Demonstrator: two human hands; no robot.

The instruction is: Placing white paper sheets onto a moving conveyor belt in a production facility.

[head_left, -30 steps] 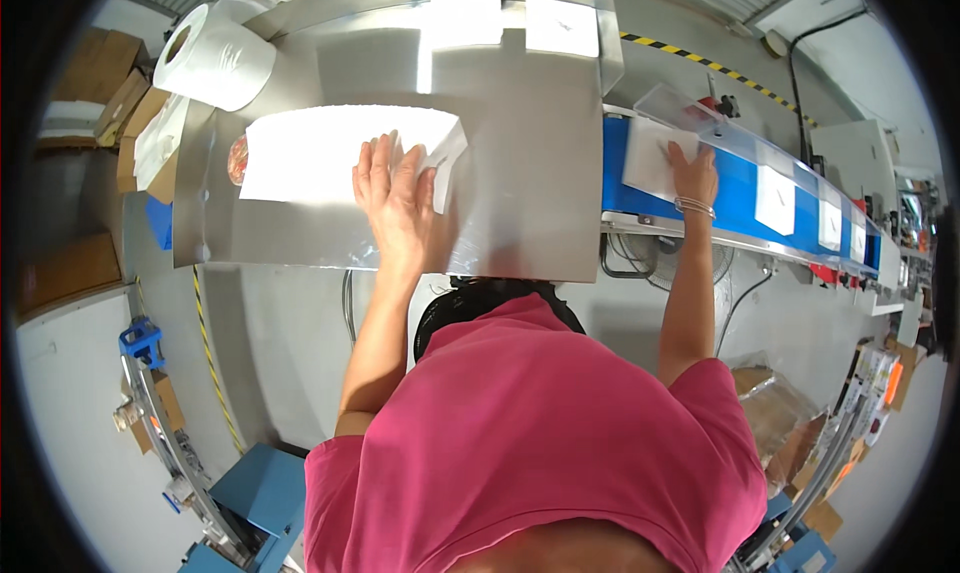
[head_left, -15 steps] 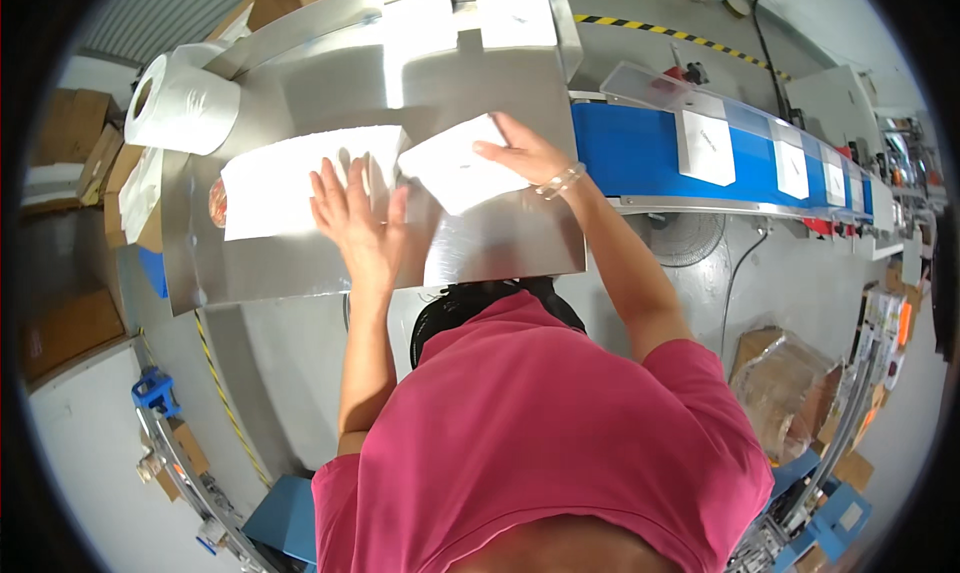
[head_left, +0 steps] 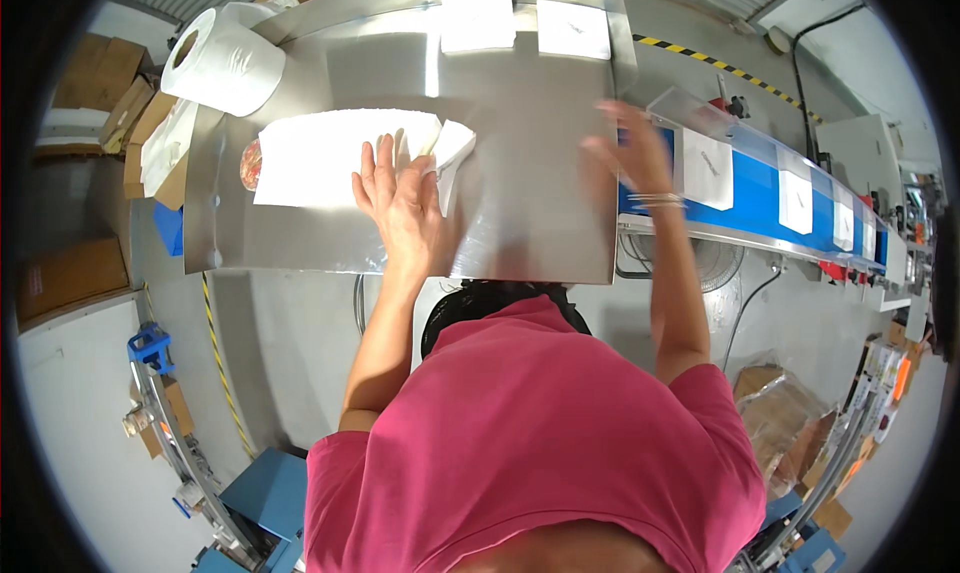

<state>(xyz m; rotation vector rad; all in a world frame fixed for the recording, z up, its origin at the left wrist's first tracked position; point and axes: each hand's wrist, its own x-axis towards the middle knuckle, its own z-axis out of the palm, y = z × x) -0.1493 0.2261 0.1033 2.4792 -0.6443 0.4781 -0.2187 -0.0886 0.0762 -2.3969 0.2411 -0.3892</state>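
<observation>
A row of overlapping white flat bags or sheets (head_left: 310, 163) lies on the steel table. My left hand (head_left: 405, 208) rests on its right end, fingers stretched out and slightly apart. Beside those fingers one white piece (head_left: 458, 145) stands tilted up at the row's end. Off the table's right edge, my right hand (head_left: 640, 153) is raised at the near end of the blue conveyor belt (head_left: 745, 173). Its fingers look apart, though motion smears them, and nothing shows in them. A white flat piece (head_left: 708, 168) with a small dark mark lies on the belt just beyond it.
Two white stacks (head_left: 574, 29) lie at the table's far side. A large white roll (head_left: 228, 68) stands at the far left corner, near cardboard boxes (head_left: 90, 73). Reddish round material (head_left: 250, 163) shows at the row's left end. A clear guard (head_left: 695, 113) runs along the conveyor.
My right hand has moved right from the table to the conveyor, and the white piece is no longer in it. My left hand stays on the white row. The view has shifted slightly.
</observation>
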